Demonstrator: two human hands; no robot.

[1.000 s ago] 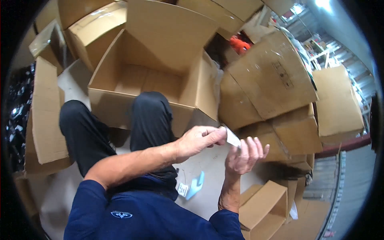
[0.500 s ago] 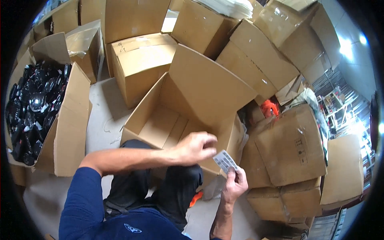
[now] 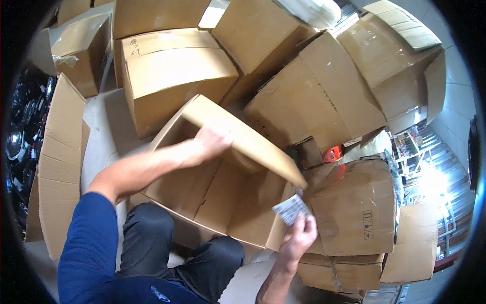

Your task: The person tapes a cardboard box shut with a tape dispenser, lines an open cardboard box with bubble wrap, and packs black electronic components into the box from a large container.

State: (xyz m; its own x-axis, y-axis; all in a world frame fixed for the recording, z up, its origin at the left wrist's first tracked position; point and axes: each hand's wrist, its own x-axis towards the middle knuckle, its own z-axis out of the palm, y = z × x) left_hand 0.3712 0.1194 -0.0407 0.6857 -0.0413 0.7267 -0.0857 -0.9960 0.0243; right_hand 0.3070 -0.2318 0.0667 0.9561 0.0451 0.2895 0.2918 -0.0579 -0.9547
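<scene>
An open cardboard box (image 3: 202,197) lies tipped toward me between my knees. My left hand (image 3: 212,141) reaches across and presses on its far upper flap (image 3: 243,137). My right hand (image 3: 298,237) is at the box's right edge, pinching a small flat silvery packet (image 3: 290,209) by its lower end. The inside of the box looks bare as far as I can see.
Closed cardboard boxes (image 3: 172,76) are stacked all around the far side and on the right (image 3: 354,207). A flattened carton (image 3: 55,162) leans at the left, beside a bin of dark shiny parts (image 3: 20,131). An orange object (image 3: 331,152) shows between boxes.
My left hand has left the packet and moved up onto the box's far flap. My right hand keeps the packet at the box's right edge. My view has shifted.
</scene>
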